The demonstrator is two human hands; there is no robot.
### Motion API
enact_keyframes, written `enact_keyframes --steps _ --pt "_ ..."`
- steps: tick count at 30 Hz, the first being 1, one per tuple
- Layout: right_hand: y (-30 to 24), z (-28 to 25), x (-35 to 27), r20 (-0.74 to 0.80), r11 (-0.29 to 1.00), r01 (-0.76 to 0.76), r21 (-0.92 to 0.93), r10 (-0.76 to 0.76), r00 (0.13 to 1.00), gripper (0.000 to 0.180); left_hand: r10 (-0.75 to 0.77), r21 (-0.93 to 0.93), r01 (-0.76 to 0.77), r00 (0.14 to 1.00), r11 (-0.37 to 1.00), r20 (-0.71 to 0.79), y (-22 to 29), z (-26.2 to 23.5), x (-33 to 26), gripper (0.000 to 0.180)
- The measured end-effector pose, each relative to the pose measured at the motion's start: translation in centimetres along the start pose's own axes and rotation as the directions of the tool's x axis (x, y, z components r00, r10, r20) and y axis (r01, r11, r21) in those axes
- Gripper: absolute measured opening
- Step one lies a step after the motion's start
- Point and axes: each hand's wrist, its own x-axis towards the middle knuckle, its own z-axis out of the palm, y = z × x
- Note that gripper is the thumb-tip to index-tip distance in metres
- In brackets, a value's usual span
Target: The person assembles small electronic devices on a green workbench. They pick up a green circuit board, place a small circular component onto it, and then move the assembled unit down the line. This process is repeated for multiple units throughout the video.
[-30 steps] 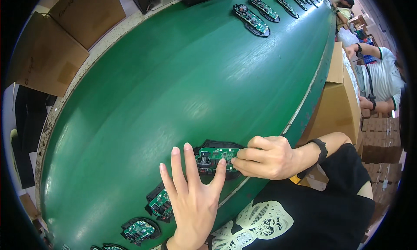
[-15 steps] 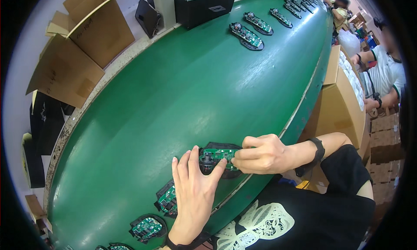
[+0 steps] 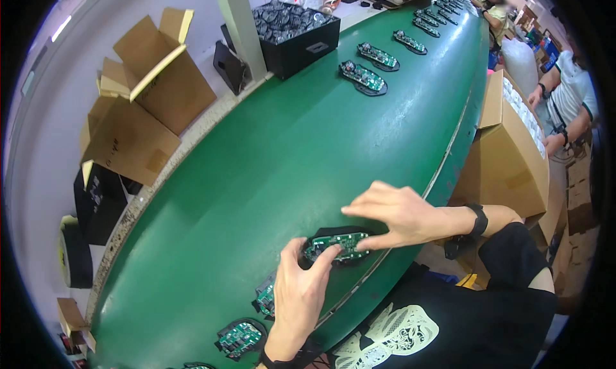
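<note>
Evidently, from where I stand, the green circuit board [image 3: 351, 241] already sits in its black casing [image 3: 340, 230], its face bare and no cover on it; I'd judge this piece part done, the board placed and the upper side uncovered. Its neighbours look to be at much the same stage: the near assemblies [image 3: 241, 339] between seven and eight o'clock from it, one of them partly hidden by the left hand [image 3: 300, 287], and the far assemblies [image 3: 364, 78] strung from twelve towards one o'clock along the green belt [image 3: 256, 164]. As for the hands, the casing lies at one o'clock from the left, which grips its left end, fingertips bent over the outer edge and thumb pressed on the board. From the right hand [image 3: 399, 216] it lies at eight o'clock; that hand is spread, fingers out over the belt past the casing's far side, thumb reaching to the board's right end. I can't fairly say whether that thumb touches the board or stops just beside it. Beyond, a black bin [image 3: 308, 53] of dark round parts [image 3: 282, 23] sits a shade before twelve o'clock, and a cardboard carton [image 3: 500, 157] packed with white pieces [image 3: 525, 116] stands at two.
</note>
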Motion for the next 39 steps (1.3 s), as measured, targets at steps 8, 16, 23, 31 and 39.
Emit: enact_keyframes --steps 8,16,23,31,39 --pt "-2.8 -1.4 2.7 -0.183 0.928 0.275 0.252 -0.233 0.955 0.022 -0.199 -0.443 0.084 0.955 0.893 -0.220 2.2 -2.6 -0.9 0.073" --pt "-5.5 -2.5 3.4 -0.169 0.872 0.393 0.293 -0.357 0.918 0.021 -0.046 -0.497 -0.092 0.965 0.863 -0.258 0.9 -2.4 -2.0 0.033" --pt "-5.6 -2.5 3.5 -0.168 0.863 0.405 0.303 -0.370 0.914 0.020 -0.054 -0.577 -0.092 0.972 0.812 -0.230 0.8 -1.9 -2.2 0.029" --pt "-5.4 -2.3 3.5 -0.097 0.876 0.375 0.305 -0.363 0.927 0.023 -0.085 -0.600 -0.054 0.976 0.798 -0.202 1.0 -1.8 -2.2 0.028" --pt "-5.4 -1.9 3.6 -0.165 0.883 0.427 0.194 -0.399 0.902 0.018 -0.083 -0.584 -0.074 0.968 0.808 -0.239 0.9 -1.6 -2.1 0.029"
